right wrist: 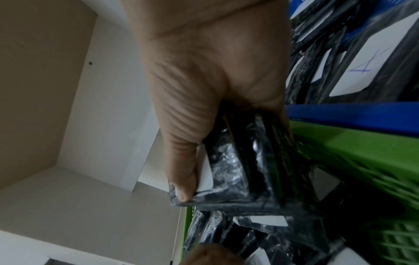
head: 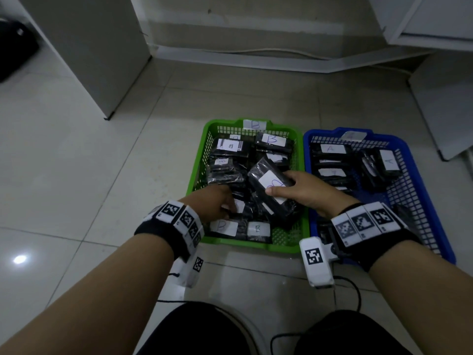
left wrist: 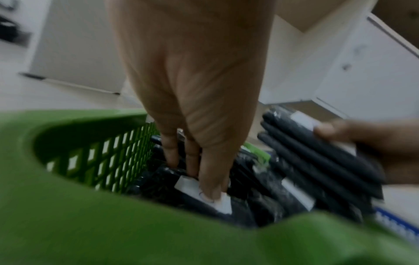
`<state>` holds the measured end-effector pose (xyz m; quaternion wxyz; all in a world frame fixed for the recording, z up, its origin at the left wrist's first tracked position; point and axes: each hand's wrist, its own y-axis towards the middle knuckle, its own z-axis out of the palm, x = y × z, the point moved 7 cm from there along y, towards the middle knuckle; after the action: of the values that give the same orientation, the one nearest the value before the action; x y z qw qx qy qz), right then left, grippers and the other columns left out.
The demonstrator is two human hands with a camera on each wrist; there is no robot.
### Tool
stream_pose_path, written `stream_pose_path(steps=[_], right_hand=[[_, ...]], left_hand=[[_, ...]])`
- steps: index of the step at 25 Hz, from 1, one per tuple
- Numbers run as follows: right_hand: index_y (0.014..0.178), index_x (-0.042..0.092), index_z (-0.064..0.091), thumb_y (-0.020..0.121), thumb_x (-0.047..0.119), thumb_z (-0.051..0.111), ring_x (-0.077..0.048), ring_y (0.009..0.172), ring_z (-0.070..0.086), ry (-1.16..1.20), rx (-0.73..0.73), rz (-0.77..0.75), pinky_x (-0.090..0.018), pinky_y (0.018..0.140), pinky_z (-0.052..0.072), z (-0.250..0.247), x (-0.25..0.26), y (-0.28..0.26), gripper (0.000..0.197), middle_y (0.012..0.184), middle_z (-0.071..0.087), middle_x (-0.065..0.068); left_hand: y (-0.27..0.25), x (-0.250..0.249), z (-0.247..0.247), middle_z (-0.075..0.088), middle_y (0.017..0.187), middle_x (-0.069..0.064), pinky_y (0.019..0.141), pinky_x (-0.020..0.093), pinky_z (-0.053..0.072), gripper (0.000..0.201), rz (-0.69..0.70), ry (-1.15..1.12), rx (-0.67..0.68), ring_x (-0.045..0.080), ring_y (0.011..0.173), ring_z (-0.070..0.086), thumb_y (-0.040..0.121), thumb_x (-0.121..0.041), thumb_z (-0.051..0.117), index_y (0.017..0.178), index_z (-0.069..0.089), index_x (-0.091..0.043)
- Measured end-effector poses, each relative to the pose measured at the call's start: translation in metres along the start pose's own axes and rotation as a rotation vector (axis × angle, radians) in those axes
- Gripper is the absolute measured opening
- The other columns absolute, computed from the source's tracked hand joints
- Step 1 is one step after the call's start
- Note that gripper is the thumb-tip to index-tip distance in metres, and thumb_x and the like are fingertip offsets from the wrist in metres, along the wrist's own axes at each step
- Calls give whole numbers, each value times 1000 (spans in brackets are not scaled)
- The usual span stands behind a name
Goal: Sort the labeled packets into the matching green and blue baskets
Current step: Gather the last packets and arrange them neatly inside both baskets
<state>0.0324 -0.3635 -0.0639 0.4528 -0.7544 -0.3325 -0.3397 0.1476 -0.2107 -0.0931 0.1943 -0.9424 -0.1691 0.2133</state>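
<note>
Baskets: two, side by side and touching on the tiled floor (head: 76,149); the green basket (head: 197,172) on the left carries a "B" tag on its far rim, the blue basket (head: 414,175) on the right a tag whose letter is too faint to read.
Packets in green: about ten black wrapped packets with white labels; four labels read "B" clearly, the rest are turned, overlapped or blurred.
Packets in blue: roughly six, with "A" plain on two labels; the near corner is hidden behind the right wrist.
Held packet: one black packet (head: 271,190), tilted above the green basket near its right wall; its label shows a blue mark half covered by the thumb, so the letter cannot be told.
Right hand: the right hand (head: 304,193) grasps the held packet, thumb on the label, fingers under it; the right wrist view shows what may be more than one packet stacked in the grip, the count unclear.
Left hand: the left hand (head: 217,201) reaches down into the green basket; in the left wrist view its fingers (left wrist: 211,172) dig among the packets and the thumb presses a white label; whether it has closed on a packet cannot be told.
Wrist gear: two black bands with square-coded tags, one white camera box under each.
Cut off: the person's dark-clad knees at the bottom edge.
</note>
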Motion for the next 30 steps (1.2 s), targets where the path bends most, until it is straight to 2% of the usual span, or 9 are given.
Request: stream_pose_path(steps=[4,7,13,16,19,21,23,27,30], right_hand=[[111,20,66,74,37,78,-12,89,70,14,-7,-6,-30,87,54,-1,-1,-1,43,99,73,3],[109,21,66,75,35,77,-11,88,70,26,-8,-13,-28,85,54,-1,0,-2,39,98,73,3],[111,21,65,74,34,78,-13,90,70,39,-5,-16,-29,86,53,1,-1,-4,42,100,72,2],[108,22,65,75,33,78,-12,88,69,44,-6,-26,-26,82,53,0,-1,-5,37,98,72,3],[103,24,66,75,34,77,-11,87,70,47,4,-31,-25,80,52,0,0,-5,32,97,73,3],[106,22,67,74,37,78,-12,89,70,46,-1,-27,-27,84,53,-2,0,-3,37,98,73,3],[110,20,67,73,38,78,-13,92,70,53,-9,-27,-30,88,53,-4,-2,-1,42,100,73,2],[113,17,66,74,35,78,-15,92,70,89,9,-16,-31,90,53,-4,-1,-2,45,100,73,0],[111,16,66,74,33,78,-16,93,70,120,23,-32,-34,93,53,-1,4,-3,42,100,73,-1]], left_hand=[[5,3,3,44,138,6,104,36,38,52,-89,81,-18,26,126,43,88,-22,61,137,45,-17],[5,4,8,44,135,9,102,45,40,41,-127,169,-6,30,125,41,92,-25,53,132,51,-19],[2,8,10,61,120,10,93,34,46,26,-190,-109,-6,27,109,58,92,-20,54,118,53,-15],[-1,8,16,59,120,7,94,32,45,34,-191,-121,104,23,108,56,90,-37,59,118,57,-17],[-5,9,22,56,121,5,91,29,44,48,-144,-22,178,23,110,54,79,-33,74,121,58,-18],[-6,10,19,60,117,6,85,25,42,42,-140,-67,177,23,108,56,81,-31,72,119,60,-17],[-5,11,11,61,117,8,83,25,41,38,-148,-87,136,24,108,57,86,-32,67,118,59,-14],[-6,12,-14,55,126,11,92,32,41,42,-170,-17,-38,27,114,53,91,-33,59,126,53,-10],[-12,11,-21,59,118,5,83,28,41,42,-126,-62,-97,20,102,55,88,-32,63,125,52,-16]])
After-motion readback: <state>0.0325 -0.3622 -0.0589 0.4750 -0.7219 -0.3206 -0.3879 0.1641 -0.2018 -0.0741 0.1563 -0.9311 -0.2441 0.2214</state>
